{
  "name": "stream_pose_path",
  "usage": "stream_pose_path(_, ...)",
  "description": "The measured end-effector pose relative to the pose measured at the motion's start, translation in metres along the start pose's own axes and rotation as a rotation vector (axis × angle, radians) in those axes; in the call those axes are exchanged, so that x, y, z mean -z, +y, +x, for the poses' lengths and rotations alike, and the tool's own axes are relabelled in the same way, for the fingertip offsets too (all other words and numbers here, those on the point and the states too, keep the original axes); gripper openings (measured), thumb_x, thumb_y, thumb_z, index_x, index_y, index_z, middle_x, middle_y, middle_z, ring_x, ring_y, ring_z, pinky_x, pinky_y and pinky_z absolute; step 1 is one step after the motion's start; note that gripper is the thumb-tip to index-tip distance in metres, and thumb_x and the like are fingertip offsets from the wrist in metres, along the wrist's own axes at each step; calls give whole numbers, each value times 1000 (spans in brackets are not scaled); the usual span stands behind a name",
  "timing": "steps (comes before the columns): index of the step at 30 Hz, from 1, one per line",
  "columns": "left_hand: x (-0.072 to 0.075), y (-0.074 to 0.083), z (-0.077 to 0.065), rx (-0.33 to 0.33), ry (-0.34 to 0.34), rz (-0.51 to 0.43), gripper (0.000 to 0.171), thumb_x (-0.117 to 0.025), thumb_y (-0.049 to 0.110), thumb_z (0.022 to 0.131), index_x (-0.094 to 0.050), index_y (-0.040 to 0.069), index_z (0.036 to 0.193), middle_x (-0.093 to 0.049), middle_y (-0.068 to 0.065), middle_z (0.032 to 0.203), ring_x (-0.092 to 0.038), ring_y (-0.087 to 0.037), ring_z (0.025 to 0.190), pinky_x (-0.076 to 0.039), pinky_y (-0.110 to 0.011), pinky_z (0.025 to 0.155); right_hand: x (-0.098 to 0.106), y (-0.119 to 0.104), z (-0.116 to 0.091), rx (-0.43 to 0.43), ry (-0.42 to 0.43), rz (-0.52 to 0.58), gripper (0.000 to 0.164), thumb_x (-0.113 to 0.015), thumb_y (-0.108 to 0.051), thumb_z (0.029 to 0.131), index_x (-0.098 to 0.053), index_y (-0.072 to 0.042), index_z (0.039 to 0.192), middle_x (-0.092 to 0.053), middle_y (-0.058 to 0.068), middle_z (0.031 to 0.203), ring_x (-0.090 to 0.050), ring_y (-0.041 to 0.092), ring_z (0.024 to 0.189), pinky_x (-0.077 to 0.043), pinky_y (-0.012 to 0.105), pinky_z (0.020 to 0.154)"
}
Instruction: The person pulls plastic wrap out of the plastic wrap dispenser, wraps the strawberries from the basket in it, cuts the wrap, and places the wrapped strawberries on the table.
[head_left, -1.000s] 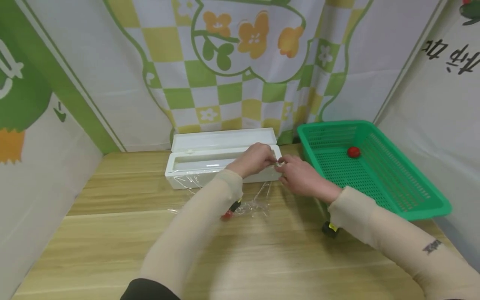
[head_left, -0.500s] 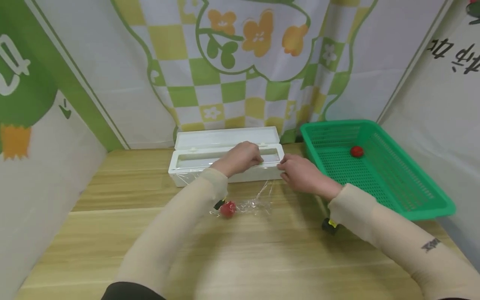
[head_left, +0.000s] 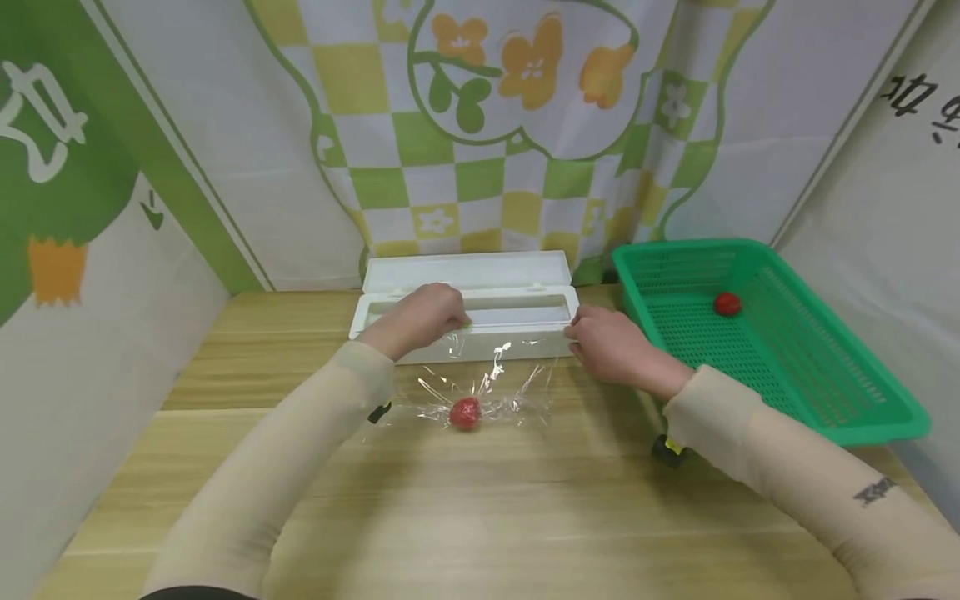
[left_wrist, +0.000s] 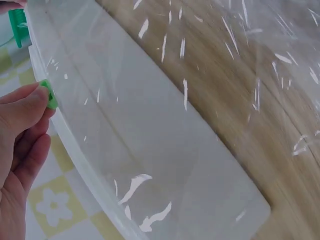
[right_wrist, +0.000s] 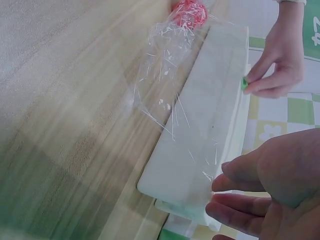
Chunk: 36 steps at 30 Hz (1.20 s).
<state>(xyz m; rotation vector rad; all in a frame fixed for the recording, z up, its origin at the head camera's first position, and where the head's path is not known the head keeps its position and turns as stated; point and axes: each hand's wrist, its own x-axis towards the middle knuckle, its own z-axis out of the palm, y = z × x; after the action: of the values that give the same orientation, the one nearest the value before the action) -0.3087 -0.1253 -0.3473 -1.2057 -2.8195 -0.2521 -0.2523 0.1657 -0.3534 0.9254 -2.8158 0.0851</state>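
Note:
A long white cling film dispenser (head_left: 517, 343) stands at the back of the table, lid raised. My left hand (head_left: 420, 318) pinches a small green slider (left_wrist: 51, 96) on its front top edge, left of the middle. My right hand (head_left: 611, 343) grips the dispenser's right front corner between thumb and fingers. Clear cling film (head_left: 517, 387) hangs from the front edge down to the table. Wrapped in its lower part is a round red fruit-like thing (head_left: 465, 413), resting on the wood in front of the dispenser.
A green plastic basket (head_left: 832, 396) stands on the right, close to my right forearm, with another red round thing (head_left: 727, 304) inside. Patterned cloth (head_left: 480, 179) hangs right behind the dispenser. Wood tabletop (head_left: 480, 517) extends in front.
My left hand has slid left along the dispenser's edge, from the right corner past the middle. The right hand stays at the corner. The wrapped red thing shows fully now.

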Motion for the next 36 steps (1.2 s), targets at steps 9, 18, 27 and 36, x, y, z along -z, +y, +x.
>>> stream_pose_path(9,9,-29,-45,34,90,14,8,-71,1,79,-77,6,81,-70,-6,75,-63,-20,73,-55,-38,79,2,1,1,2,-13,2,12,-63,-9,85,-73,-5,91,-65,13,95,-62,32,86,-54,46,69)
stream_pose_path(18,6,-47,-71,34,155,6,9,-72,4,79,-77,5,86,-68,-5,74,-60,-18,72,-55,-34,72,1,0,0,-17,-15,6,15,-64,-9,85,-74,-5,96,-64,12,94,-61,31,87,-53,46,70)
stream_pose_path(27,12,-66,-105,144,145,-12,14,-70,-1,80,-76,2,92,-71,-12,88,-66,-28,85,-55,-41,78,2,1,0,-13,-28,-10,13,-63,-9,86,-74,-6,93,-64,11,93,-60,30,86,-53,46,68)
stream_pose_path(36,14,-71,-114,207,137,-45,18,-68,2,83,-75,3,99,-72,-14,99,-67,-30,93,-56,-43,81,4,3,1,10,-42,-7,11,-62,-9,87,-72,-6,90,-65,12,95,-61,31,87,-54,46,69)
